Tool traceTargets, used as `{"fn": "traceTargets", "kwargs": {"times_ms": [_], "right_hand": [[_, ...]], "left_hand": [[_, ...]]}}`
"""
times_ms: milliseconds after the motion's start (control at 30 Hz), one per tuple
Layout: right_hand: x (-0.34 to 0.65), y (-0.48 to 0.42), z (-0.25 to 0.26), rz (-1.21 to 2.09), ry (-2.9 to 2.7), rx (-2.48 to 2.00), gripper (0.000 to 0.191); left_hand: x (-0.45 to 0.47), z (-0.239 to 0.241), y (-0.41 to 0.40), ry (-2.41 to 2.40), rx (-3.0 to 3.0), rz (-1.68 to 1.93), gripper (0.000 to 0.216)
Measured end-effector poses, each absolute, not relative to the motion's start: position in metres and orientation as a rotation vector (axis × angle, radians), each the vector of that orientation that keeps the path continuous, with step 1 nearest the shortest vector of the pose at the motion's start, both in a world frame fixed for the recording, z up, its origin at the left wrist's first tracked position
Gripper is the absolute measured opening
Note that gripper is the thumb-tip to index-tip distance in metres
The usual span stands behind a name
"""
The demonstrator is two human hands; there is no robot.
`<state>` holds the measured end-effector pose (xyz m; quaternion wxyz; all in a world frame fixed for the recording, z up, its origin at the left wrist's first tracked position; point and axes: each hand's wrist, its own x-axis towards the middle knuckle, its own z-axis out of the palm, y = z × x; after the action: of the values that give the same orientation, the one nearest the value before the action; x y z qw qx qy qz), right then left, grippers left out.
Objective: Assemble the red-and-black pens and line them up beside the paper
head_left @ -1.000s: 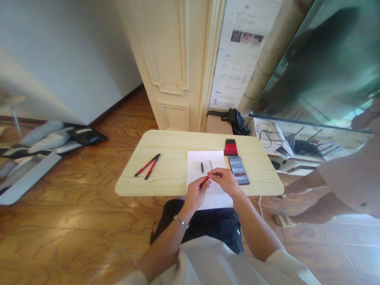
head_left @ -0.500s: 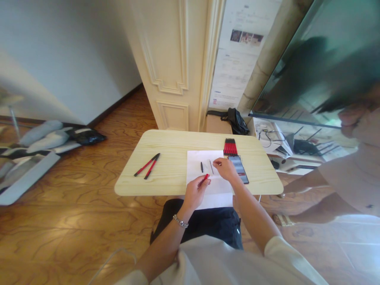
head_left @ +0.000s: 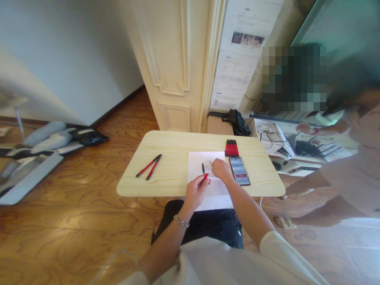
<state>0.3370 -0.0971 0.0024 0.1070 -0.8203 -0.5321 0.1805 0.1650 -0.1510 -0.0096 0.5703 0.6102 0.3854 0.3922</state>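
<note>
My left hand (head_left: 196, 190) is closed around a red pen barrel (head_left: 206, 176), whose end sticks up past the fingertips. Over the white paper (head_left: 194, 158), the fingers of my right hand (head_left: 221, 169) pinch down at a thin dark pen refill (head_left: 210, 162). Only the refill's tip shows; the hand covers the rest. Left of it on the paper lies a short black pen part (head_left: 203, 168). A faint, small clear thing beside it is too indistinct to name.
Two red-and-black pens (head_left: 153, 167) lie at the table's (head_left: 172, 144) left. A row of several such pens (head_left: 232, 148) lies at the back right, above a phone (head_left: 240, 171). Another person (head_left: 341, 166) stands to the right, beside a white shelf (head_left: 267, 138).
My right hand has moved onto the refill, which lay in plain view before, and now pinches it. My left hand keeps its hold on the barrel. The other person's hand has come into view.
</note>
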Motion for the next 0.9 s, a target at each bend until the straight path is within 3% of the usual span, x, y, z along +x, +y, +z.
{"fn": "traceTargets", "kwargs": {"times_ms": [300, 900], "right_hand": [[0.338, -0.129, 0.036, 0.898, -0.965, -1.308, 0.028], [0.318, -0.145, 0.036, 0.881, -0.95, -1.269, 0.029]], "left_hand": [[0.17, -0.006, -0.15, 0.932, 1.476, 0.934, 0.039], [0.168, -0.003, -0.15, 0.942, 1.578, 0.9, 0.036]]}}
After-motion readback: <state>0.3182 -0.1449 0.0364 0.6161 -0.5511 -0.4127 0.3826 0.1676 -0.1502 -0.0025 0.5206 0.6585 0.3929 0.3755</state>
